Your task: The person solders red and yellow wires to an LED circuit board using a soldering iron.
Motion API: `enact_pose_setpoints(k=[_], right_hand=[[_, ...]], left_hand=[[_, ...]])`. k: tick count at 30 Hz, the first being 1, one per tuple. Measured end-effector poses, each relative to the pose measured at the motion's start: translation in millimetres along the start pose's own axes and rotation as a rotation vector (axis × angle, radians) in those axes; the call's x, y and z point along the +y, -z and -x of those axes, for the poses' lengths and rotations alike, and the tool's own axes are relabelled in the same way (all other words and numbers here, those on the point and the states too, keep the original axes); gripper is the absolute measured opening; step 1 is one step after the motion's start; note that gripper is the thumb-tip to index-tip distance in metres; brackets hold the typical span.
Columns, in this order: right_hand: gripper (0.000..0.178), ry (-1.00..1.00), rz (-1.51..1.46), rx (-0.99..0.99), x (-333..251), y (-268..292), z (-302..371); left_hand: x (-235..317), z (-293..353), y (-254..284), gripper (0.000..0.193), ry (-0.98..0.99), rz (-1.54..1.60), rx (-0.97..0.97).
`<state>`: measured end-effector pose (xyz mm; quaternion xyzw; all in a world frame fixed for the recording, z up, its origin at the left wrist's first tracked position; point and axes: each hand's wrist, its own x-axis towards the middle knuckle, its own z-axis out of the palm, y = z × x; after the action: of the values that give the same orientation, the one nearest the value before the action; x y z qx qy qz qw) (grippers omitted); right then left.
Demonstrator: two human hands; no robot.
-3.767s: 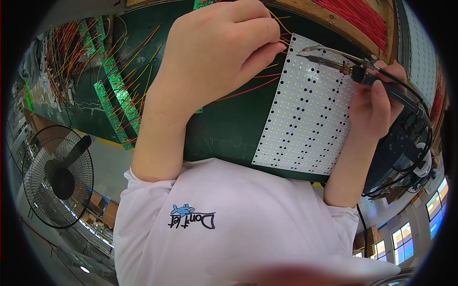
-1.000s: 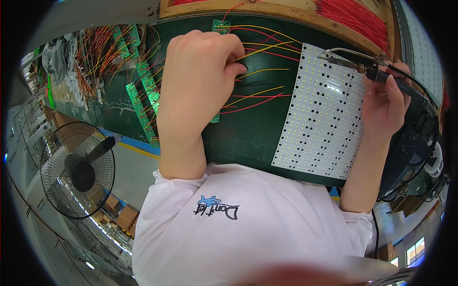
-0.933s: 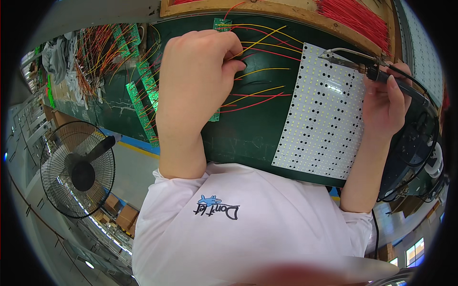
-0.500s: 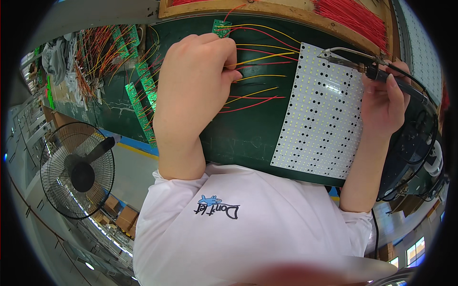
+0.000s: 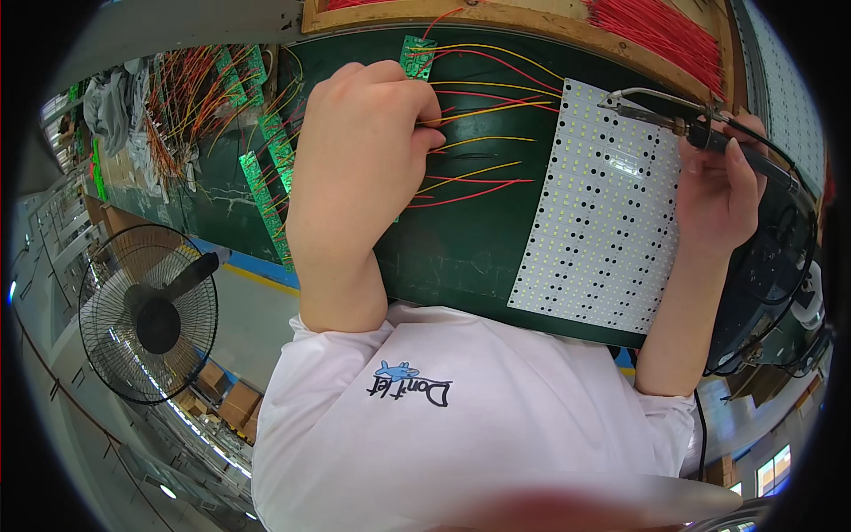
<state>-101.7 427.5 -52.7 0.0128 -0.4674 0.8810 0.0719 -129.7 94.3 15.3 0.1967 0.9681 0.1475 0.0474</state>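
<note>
- Before me, a scuffed dark green workbench (image 5: 470, 275).
- To my left, a black caged fan (image 5: 158, 324), grey floor (image 5: 253, 324) and cardboard boxes (image 5: 238, 405).
- Low on my right, a bright window (image 5: 774, 472).
- Lower left, I see a glowing lamp (image 5: 167, 491).

My feed shows a left hand (image 5: 368, 124) pinching a thin yellow wire (image 5: 498, 110), right hand (image 5: 720, 193) gripping a black-handled soldering iron (image 5: 703, 136).

Soldering iron (image 5: 700, 135): smooth black plastic handle, bare metal tip
Wires (image 5: 493, 112): smooth plastic coating, faint sheen
Panel (image 5: 592, 213): smooth, glossy, with a bright glare
Circuit board (image 5: 416, 58): hard, glossy green
Table (image 5: 452, 270): matt green top, scratched
Tray (image 5: 532, 23): bare matt wood
Shirt (image 5: 496, 408): soft matt cloth
Grey bundle (image 5: 106, 111): perhaps crumpled cloth, too blurred to tell
</note>
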Motion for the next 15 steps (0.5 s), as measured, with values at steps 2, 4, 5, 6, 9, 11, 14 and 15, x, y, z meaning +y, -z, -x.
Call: enact_pose_setpoints(k=[2, 4, 5, 6, 9, 11, 14, 15], right_hand=[[0.022, -0.005, -0.008, -0.009, -0.7, 0.8, -1.0], [0.023, -0.007, -0.05, -0.06, -0.2, 2.1, -1.4], [0.023, -0.006, -0.051, -0.062, 0.2, 0.4, -1.3], [0.024, -0.005, -0.047, -0.026, 0.9, -2.5, -0.8], [0.024, -0.005, -0.033, -0.001, -0.1, -1.1, 0.0], [0.024, -0.006, -0.025, -0.012, -0.8, 0.7, -0.2], [0.024, -0.012, -0.022, -0.014, -1.4, 1.7, -0.3], [0.024, -0.008, -0.022, -0.017, -1.4, 1.0, -0.3]], left_hand=[[0.5, -0.9, -0.8, 0.012, -0.046, -0.071, 0.021], [1.8, 0.5, -2.7, 0.013, -0.046, -0.064, 0.044], [2.2, 1.5, -2.9, 0.013, -0.046, -0.055, 0.064], [2.1, 1.9, -1.1, 0.013, -0.045, -0.057, 0.065], [0.3, 2.1, 7.7, 0.014, -0.021, 0.094, 0.017], [-2.9, 3.2, 14.4, 0.012, -0.015, 0.357, -0.032], [-3.2, 6.4, 21.0, 0.009, 0.066, 0.524, -0.032], [-2.1, 5.1, 19.5, 0.009, 0.065, 0.526, -0.033]])
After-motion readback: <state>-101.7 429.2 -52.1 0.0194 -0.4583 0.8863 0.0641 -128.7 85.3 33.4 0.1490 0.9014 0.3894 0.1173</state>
